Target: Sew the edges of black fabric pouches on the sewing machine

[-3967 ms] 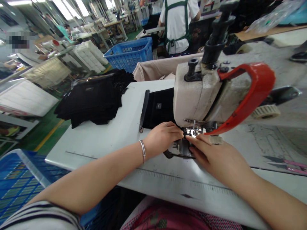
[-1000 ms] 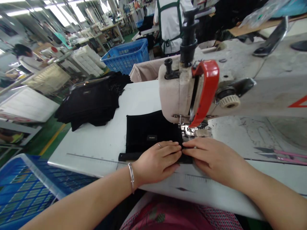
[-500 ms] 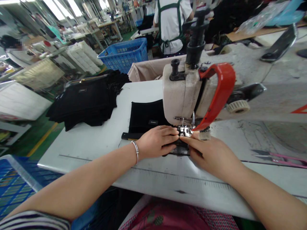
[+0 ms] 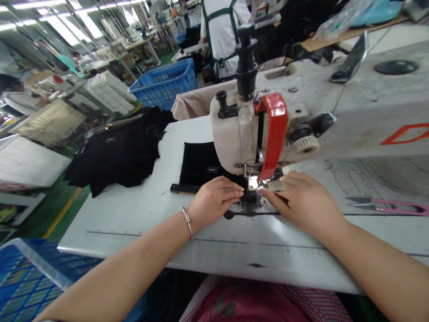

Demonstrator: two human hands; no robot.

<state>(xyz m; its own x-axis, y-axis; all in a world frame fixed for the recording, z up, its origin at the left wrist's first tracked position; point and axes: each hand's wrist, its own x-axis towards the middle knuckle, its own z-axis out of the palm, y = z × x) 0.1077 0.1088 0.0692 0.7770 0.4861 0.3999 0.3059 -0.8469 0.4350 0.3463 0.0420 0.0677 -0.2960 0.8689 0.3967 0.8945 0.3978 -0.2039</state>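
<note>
My left hand (image 4: 216, 197) lies with its fingers pressed together on the black fabric piece (image 4: 197, 165), gripping the folded dark strip along its near edge. This piece bears a small label (image 4: 212, 170) and reaches under the head of the sewing machine (image 4: 231, 134). Just left of the presser foot (image 4: 253, 182), the strip's end shows past my left fingertips. On the other side of the foot is my right hand (image 4: 301, 201), its fingers bent beside a small beige block (image 4: 275, 186). Its thumb points at the foot; whatever those fingers hold is hidden.
A stack of black fabric pieces (image 4: 117, 152) lies on the table's left. Pink-handled thread snips (image 4: 398, 206) rest at right. Blue baskets stand behind (image 4: 164, 82) and at lower left (image 4: 30, 277). A red lever (image 4: 276, 129) curves down the machine. Beyond, a person (image 4: 223, 36) stands.
My hands have drawn apart at the presser foot, baring the strip's end between them. My right fingers have curled back toward the beige block. The view has shifted a little to the right.
</note>
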